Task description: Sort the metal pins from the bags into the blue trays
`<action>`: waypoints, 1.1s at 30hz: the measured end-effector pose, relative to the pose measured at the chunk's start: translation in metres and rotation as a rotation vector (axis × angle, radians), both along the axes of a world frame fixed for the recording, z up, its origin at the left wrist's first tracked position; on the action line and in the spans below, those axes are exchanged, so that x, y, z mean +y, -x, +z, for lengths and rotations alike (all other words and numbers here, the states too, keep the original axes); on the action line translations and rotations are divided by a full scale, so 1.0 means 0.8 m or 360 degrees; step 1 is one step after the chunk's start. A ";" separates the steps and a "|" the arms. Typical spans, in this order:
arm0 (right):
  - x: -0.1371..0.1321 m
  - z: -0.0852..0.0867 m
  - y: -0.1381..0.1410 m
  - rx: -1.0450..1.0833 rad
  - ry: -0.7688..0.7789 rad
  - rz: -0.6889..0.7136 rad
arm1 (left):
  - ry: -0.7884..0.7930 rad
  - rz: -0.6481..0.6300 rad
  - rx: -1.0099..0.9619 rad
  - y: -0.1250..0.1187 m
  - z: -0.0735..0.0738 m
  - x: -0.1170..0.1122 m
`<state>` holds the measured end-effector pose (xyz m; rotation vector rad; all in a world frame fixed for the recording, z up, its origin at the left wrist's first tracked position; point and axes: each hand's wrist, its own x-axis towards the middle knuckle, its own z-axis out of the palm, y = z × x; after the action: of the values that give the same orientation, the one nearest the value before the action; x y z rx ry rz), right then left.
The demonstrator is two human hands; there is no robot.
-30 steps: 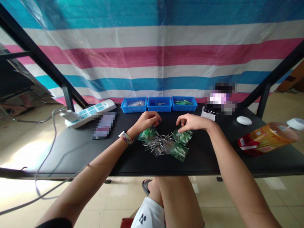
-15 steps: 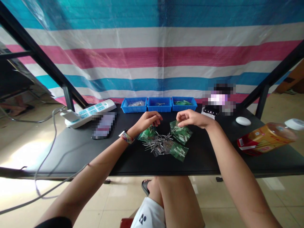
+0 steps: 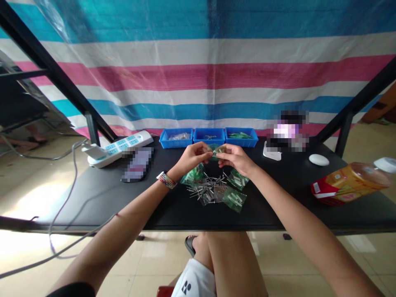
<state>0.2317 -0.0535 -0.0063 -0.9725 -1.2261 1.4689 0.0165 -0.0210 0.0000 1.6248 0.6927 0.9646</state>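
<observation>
My left hand (image 3: 192, 156) and my right hand (image 3: 235, 158) meet above the black table (image 3: 93, 194), fingers pinched on one small green plastic bag (image 3: 215, 150) held between them. Below the hands lies a heap of loose metal pins (image 3: 208, 190) with more green bags (image 3: 234, 199) and a clear bag among them. Another green bag (image 3: 192, 176) lies under my left wrist, which wears a colourful band.
Three blue bins (image 3: 210, 137) stand in a row at the table's back edge. A white power strip (image 3: 116, 147) and a blurred flat item lie at the left. A white stand, a white round object (image 3: 319, 159) and a lying bottle (image 3: 349, 180) are at the right.
My right hand lifted a green bag off the heap and carried it left and up to meet my left hand, which now also pinches it.
</observation>
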 end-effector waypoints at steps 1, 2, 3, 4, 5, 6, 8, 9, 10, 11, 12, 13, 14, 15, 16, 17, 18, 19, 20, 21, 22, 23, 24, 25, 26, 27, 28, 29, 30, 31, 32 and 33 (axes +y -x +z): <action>0.000 -0.001 0.001 -0.0001 -0.0035 -0.0038 | -0.0001 0.0024 -0.0015 0.000 0.000 0.000; 0.001 -0.002 0.002 -0.0009 -0.0080 -0.0078 | -0.0004 0.0051 -0.0020 0.000 0.000 -0.001; 0.002 -0.004 0.002 -0.0026 -0.0135 -0.0117 | -0.0015 0.0078 -0.0010 0.001 0.000 -0.001; 0.002 -0.005 0.003 -0.0057 -0.0201 -0.0154 | -0.0032 0.0105 0.0016 0.001 0.001 -0.001; 0.003 -0.006 0.004 -0.0100 -0.0276 -0.0189 | -0.0046 0.0125 0.0056 0.002 0.001 0.000; 0.003 -0.008 0.005 -0.0154 -0.0355 -0.0221 | -0.0044 0.0132 0.0103 0.003 0.001 0.001; 0.003 -0.011 0.008 -0.0279 -0.0522 -0.0292 | 0.0042 0.0099 0.0185 0.005 0.001 0.003; 0.003 -0.013 0.009 -0.0333 -0.0609 -0.0333 | 0.0119 0.0064 0.0216 0.006 0.001 0.004; 0.002 -0.014 0.009 -0.0380 -0.0696 -0.0372 | 0.0195 0.0035 0.0234 0.006 0.001 0.005; 0.001 -0.014 0.010 -0.0423 -0.0778 -0.0398 | 0.0257 0.0015 0.0243 0.006 0.001 0.005; 0.000 -0.014 0.010 -0.0463 -0.0846 -0.0411 | 0.0293 0.0008 0.0244 0.005 0.000 0.005; -0.002 -0.013 0.011 -0.0497 -0.0893 -0.0408 | 0.0303 0.0005 0.0238 0.005 0.000 0.005; -0.003 -0.012 0.010 -0.0528 -0.0917 -0.0392 | 0.0293 0.0001 0.0223 0.004 -0.001 0.005; -0.005 -0.010 0.010 -0.0548 -0.0923 -0.0374 | 0.0274 -0.0004 0.0202 0.003 -0.002 0.004; -0.007 -0.007 0.010 -0.0548 -0.0910 -0.0354 | 0.0253 -0.0010 0.0178 0.003 -0.003 0.004; -0.008 -0.004 0.009 -0.0526 -0.0878 -0.0336 | 0.0229 -0.0010 0.0149 0.003 -0.003 0.004; -0.008 -0.002 0.009 -0.0483 -0.0825 -0.0321 | 0.0204 0.0000 0.0117 0.003 -0.003 0.005; -0.008 0.001 0.008 -0.0423 -0.0746 -0.0304 | 0.0182 0.0019 0.0086 0.003 -0.004 0.005; -0.008 0.003 0.007 -0.0347 -0.0643 -0.0288 | 0.0161 0.0044 0.0063 0.003 -0.004 0.006; -0.007 0.004 0.005 -0.0261 -0.0523 -0.0268 | 0.0141 0.0068 0.0048 0.003 -0.004 0.007; -0.005 0.005 0.004 -0.0183 -0.0394 -0.0235 | 0.0123 0.0087 0.0039 0.004 -0.004 0.008; -0.004 0.005 0.003 -0.0121 -0.0274 -0.0189 | 0.0107 0.0101 0.0038 0.004 -0.005 0.009; -0.003 0.004 0.002 -0.0081 -0.0175 -0.0129 | 0.0095 0.0106 0.0045 0.004 -0.005 0.010; -0.002 0.002 0.002 -0.0064 -0.0104 -0.0067 | 0.0087 0.0108 0.0056 0.004 -0.005 0.011; -0.002 0.000 0.003 -0.0059 -0.0060 -0.0014 | 0.0082 0.0104 0.0067 0.004 -0.006 0.011; -0.002 -0.002 0.004 -0.0058 -0.0039 0.0023 | 0.0080 0.0102 0.0076 0.004 -0.006 0.011; -0.002 -0.003 0.005 -0.0051 -0.0030 0.0039 | 0.0076 0.0101 0.0082 0.004 -0.005 0.010; -0.002 -0.005 0.006 -0.0037 -0.0026 0.0035 | 0.0070 0.0103 0.0086 0.004 -0.005 0.009; -0.002 -0.006 0.007 -0.0021 -0.0020 0.0020 | 0.0066 0.0105 0.0086 0.003 -0.004 0.008; -0.001 -0.006 0.006 -0.0005 -0.0012 -0.0005 | 0.0071 0.0110 0.0081 0.004 -0.004 0.008; 0.001 -0.006 0.005 0.0012 -0.0006 -0.0040 | 0.0089 0.0119 0.0070 0.004 -0.003 0.007; 0.004 -0.005 0.002 0.0034 -0.0006 -0.0089 | 0.0116 0.0133 0.0051 0.004 -0.002 0.007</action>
<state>0.2304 -0.0507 -0.0104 -0.9789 -1.1768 1.4293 0.0133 -0.0157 -0.0016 1.5604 0.8144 0.9642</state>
